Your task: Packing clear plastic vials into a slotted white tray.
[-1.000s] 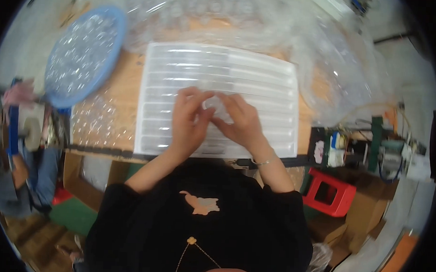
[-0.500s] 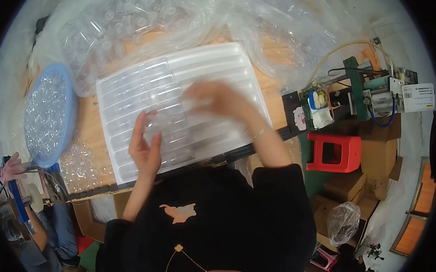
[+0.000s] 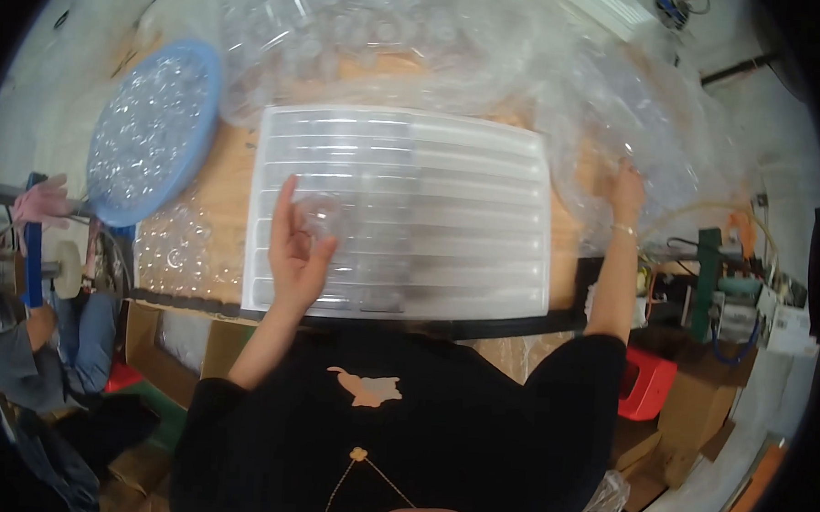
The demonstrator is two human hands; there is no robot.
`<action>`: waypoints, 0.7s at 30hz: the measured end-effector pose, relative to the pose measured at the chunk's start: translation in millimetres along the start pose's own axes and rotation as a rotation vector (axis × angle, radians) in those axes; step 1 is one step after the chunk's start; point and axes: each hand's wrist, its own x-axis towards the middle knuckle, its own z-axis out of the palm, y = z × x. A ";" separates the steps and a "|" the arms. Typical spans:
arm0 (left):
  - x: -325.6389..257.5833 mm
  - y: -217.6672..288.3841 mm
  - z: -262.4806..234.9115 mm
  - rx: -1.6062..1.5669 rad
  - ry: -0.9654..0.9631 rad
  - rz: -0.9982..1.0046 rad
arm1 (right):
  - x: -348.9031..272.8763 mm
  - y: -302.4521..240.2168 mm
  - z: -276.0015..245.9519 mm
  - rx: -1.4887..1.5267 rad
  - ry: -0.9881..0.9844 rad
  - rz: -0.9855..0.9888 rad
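Observation:
My left hand [image 3: 297,260] is closed on a clear round plastic piece [image 3: 320,215], held above a white ridged tray [image 3: 480,213]. Clear plastic tubes [image 3: 341,152] lie in rows across the tray's left half, while its right half shows bare grooves. My right hand [image 3: 626,190] reaches out to the far right, at the edge of a clear plastic bag [image 3: 632,106] with clear pieces in it. Its fingertips merge with the shiny plastic, so their grip is unclear.
A blue basin [image 3: 214,83] full of small clear pieces stands to the left, with more loose clear pieces [image 3: 172,250] in front of it. Plastic bags [image 3: 383,26] cover the far table. A red stool [image 3: 647,385] and a co-worker's jeans [image 3: 95,338] are below table level.
My right hand has swung from over the tray to the bag at the far right. My left hand still holds the clear piece. The whole view has turned, and the tray now appears straighter.

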 end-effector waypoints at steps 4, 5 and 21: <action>1.9 -5.3 -2.1 -0.047 -0.089 -0.129 | -40.1 -90.2 -65.8 1.162 0.134 -0.085; 3.3 -8.9 -2.2 -0.078 -0.115 -0.133 | -63.3 -125.0 -80.1 1.534 0.008 -0.088; -4.8 20.0 -35.0 -0.149 -0.320 -0.570 | -141.0 -264.3 -209.9 1.003 -0.047 -1.332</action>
